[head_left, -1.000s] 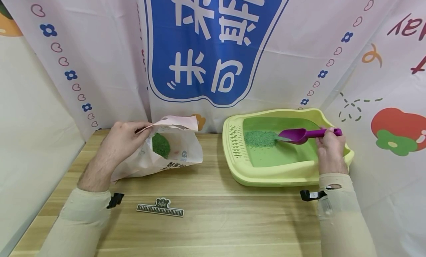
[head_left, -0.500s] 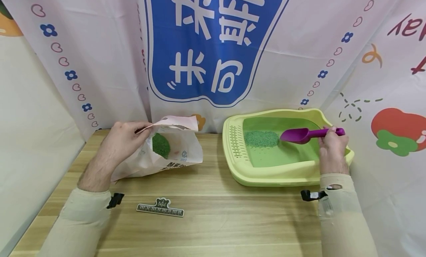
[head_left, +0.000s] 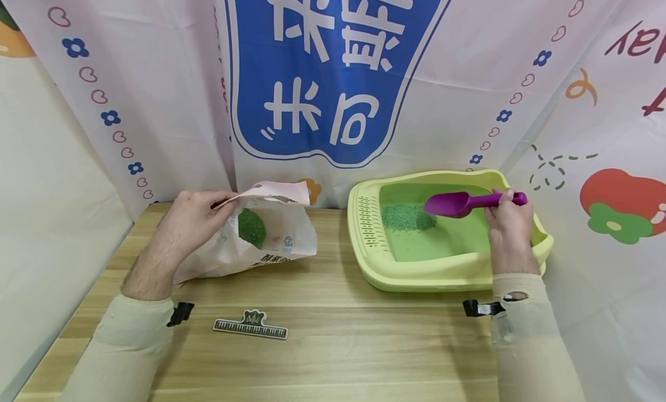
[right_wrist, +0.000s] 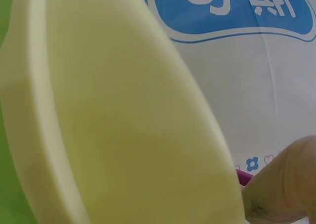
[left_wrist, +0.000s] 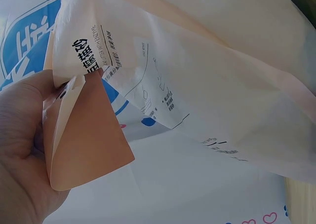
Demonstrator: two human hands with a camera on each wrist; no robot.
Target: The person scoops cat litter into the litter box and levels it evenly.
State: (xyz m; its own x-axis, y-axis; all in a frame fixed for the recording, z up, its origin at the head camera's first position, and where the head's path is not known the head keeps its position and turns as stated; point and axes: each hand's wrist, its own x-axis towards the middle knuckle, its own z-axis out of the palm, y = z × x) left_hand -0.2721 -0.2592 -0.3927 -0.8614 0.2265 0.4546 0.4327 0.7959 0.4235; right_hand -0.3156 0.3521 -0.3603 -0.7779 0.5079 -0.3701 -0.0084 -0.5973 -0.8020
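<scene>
My right hand (head_left: 511, 225) grips the handle of a purple scoop (head_left: 448, 205), which hangs level over a yellow-green litter box (head_left: 426, 270). No granules show in the scoop's bowl. A patch of green cat litter (head_left: 406, 217) lies on the box floor, partly under the scoop tip. On the left, my left hand (head_left: 195, 222) pinches the upper edge of a pale paper bag (head_left: 296, 228), its mouth held wide. More green litter shows inside it. The left wrist view has the bag's folded corner (left_wrist: 94, 135) between thumb and fingers; the right wrist view is mostly the box wall (right_wrist: 128, 105).
A black-and-white clip (head_left: 250, 325) with a piano-key pattern lies on the wooden table (head_left: 333, 356) in front of the bag. Printed white cloth (head_left: 452, 124) hangs right behind the box and bag, and more cloth closes off both sides.
The scoop has come away from the litter patch toward the right, been lifted, and then moved back left over the patch. The left hand and bag have stayed put.
</scene>
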